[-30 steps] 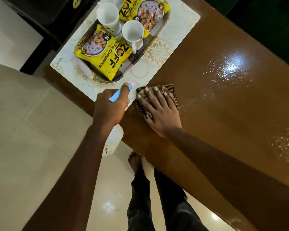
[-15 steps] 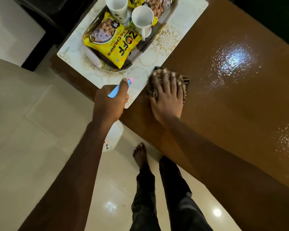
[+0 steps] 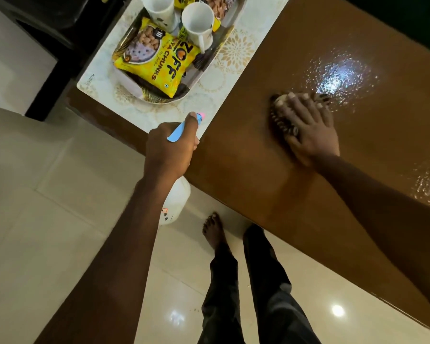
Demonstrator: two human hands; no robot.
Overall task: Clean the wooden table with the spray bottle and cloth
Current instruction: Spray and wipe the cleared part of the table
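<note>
Left hand (image 3: 169,150) fisted, right hand (image 3: 308,130) flat.

The wooden table (image 3: 333,45) carries a patterned placemat (image 3: 216,78), a cloth (image 3: 279,120) and spray droplets (image 3: 343,75).

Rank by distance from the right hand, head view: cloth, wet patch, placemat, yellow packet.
1. cloth: under the right hand, touching.
2. wet patch: just beyond the fingertips, up and right.
3. placemat: left, across bare table.
4. yellow packet: farther left, in the tray.
</note>
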